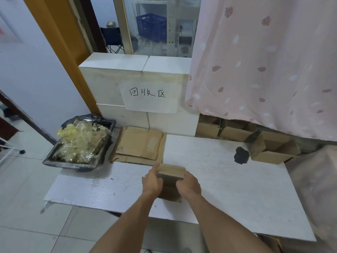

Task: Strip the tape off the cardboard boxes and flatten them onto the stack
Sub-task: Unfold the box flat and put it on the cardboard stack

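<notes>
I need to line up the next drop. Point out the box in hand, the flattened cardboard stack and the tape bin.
Box in hand (172, 172): head view, on its top back edge between the hands.
Flattened cardboard stack (138, 143): head view, on the top sheet.
Tape bin (80, 167): head view, on its black-lined front rim.

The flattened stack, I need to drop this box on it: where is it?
In the head view, the flattened stack lies left of centre against the white wall base, between the black-lined tape bin and the white board.
</notes>
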